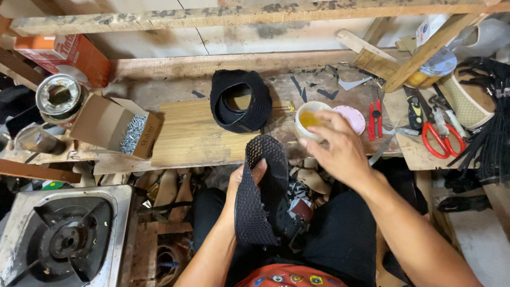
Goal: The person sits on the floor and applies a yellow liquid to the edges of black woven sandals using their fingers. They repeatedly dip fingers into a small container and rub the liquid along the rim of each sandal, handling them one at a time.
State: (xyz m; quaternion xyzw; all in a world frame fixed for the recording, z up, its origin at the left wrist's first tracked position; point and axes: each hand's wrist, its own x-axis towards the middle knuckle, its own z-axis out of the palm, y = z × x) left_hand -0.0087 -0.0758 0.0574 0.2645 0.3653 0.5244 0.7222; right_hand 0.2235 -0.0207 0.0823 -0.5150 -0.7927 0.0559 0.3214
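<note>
I have the left hand [245, 183] clamped around a black mesh strip [263, 186], held upright over my lap with its top end near the bench [191, 138] edge. My right hand [337, 151] hovers over the small glue pot [308, 119], fingers loosely together and pointing down at it; I cannot tell whether they pinch a brush or anything else, as the hand is blurred. The pot shows yellow liquid, and its pink lid [350, 118] lies just beside it. A second mesh piece, a closed black loop [239, 101], stands on the bench behind, apart from both hands. I judge the work as early to midway: one loop looks formed, while the strip in hand shows no sheen of glue that I can see. Red pliers [376, 118] and scissors [441, 139] lie untouched to the right.
</note>
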